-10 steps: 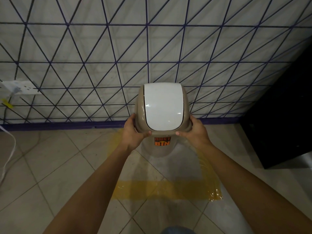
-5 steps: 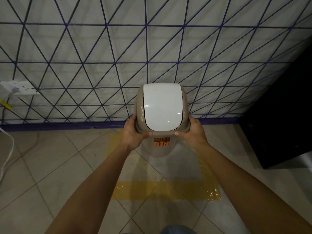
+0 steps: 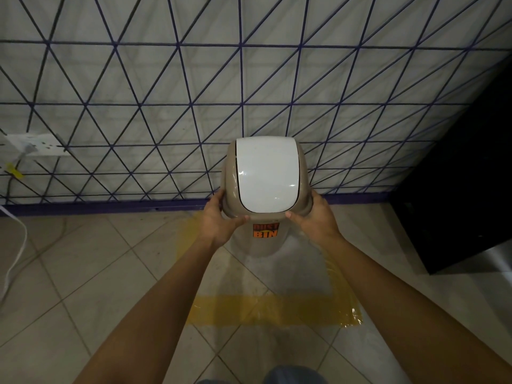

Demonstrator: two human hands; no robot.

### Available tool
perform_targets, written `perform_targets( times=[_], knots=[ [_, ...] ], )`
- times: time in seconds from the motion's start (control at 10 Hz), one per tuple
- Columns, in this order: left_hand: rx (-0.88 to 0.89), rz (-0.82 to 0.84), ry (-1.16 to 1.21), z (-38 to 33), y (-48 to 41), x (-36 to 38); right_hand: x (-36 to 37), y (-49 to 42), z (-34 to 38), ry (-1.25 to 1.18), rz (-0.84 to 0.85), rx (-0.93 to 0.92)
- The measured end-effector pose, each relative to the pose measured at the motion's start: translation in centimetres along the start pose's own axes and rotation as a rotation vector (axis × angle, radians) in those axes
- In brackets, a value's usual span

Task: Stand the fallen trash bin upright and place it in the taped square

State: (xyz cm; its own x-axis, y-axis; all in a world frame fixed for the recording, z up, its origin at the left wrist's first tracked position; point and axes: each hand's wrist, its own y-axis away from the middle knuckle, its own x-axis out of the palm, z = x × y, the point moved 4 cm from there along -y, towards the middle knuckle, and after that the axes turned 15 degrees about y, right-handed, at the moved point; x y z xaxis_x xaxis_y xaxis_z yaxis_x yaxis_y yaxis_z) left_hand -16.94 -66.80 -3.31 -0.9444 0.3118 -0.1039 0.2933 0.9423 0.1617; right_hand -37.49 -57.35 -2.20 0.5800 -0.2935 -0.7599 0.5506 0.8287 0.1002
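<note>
1. The placing step is judged to be in hand — the trash bin (image 3: 266, 239) is held upright at the frame's centre, over the rear of the taped square (image 3: 274, 310).
2. Left of centre, the left hand (image 3: 219, 225) is wrapped on the lid rim; right of centre, the right hand (image 3: 315, 220) is clasped likewise.
3. Next, a straight lowering inside the tape is called for, then release.
4. The bin is tan with a white swing flap (image 3: 267, 173) — an orange label is seen below.

Bare forearms (image 3: 155, 309), no sleeves
</note>
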Motion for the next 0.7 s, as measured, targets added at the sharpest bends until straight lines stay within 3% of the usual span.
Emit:
perform_targets(
  times=[0.4,0.7],
  knots=[
    [0.190,-0.146,-0.169,-1.5,1.6,-0.9,-0.9,1.5,-0.1,0.066,-0.021,0.048],
    [0.307,-0.093,-0.213,-4.4,3.0,0.4,-3.1,2.5,1.3,0.054,-0.076,0.076]
  ],
)
